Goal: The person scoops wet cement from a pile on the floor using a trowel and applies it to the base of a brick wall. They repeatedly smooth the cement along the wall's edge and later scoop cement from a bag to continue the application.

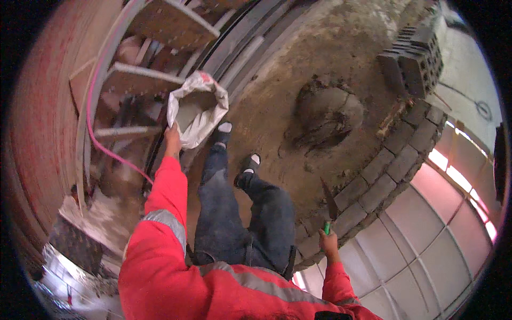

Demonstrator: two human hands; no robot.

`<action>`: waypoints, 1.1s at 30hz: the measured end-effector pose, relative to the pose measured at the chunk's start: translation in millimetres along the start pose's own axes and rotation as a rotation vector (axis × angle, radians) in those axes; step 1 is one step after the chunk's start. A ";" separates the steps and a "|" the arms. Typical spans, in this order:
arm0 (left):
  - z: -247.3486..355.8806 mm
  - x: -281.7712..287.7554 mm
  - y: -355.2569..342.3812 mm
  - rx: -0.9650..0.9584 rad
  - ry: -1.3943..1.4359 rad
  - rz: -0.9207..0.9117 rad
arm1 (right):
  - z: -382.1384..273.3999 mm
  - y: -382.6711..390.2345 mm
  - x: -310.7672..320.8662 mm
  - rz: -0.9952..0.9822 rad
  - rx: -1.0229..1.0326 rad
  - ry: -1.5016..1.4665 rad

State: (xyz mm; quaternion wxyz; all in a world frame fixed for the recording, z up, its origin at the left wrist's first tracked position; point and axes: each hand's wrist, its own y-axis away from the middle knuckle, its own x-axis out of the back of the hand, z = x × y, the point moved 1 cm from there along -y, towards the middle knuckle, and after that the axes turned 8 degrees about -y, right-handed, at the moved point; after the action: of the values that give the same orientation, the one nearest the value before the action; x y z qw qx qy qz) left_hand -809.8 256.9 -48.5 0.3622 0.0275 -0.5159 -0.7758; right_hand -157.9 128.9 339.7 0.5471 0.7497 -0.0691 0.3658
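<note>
My left hand (172, 137) grips the rim of a white woven sack (198, 109) that stands open with grey powder inside, held out ahead of me at upper centre. My right hand (328, 241) holds a trowel (329, 202) by its green handle, the blade pointing up beside a low wall of grey blocks (385, 165). Both arms wear red sleeves with grey reflective bands. My legs in dark trousers and my dark shoes (246, 169) show between the hands, over a dirt floor.
A heap of wet grey mortar (324, 113) lies on the dirt ahead. Stacked perforated bricks (413, 60) stand at upper right. Metal scaffold frames and boards (144, 69) with a pink hose (114, 154) run along the left. Rubble lies at lower left.
</note>
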 end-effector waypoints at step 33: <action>577.9 -664.8 364.4 -0.311 -0.470 -0.753 | -263.1 -132.0 286.0 0.321 -0.551 -1.304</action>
State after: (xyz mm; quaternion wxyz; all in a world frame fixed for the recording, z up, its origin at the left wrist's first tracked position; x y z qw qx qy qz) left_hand -366.6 1025.7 299.7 -0.0714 -0.0180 -0.4157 -0.9065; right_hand -9.0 494.5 451.7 0.5033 0.6311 -0.5799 -0.1104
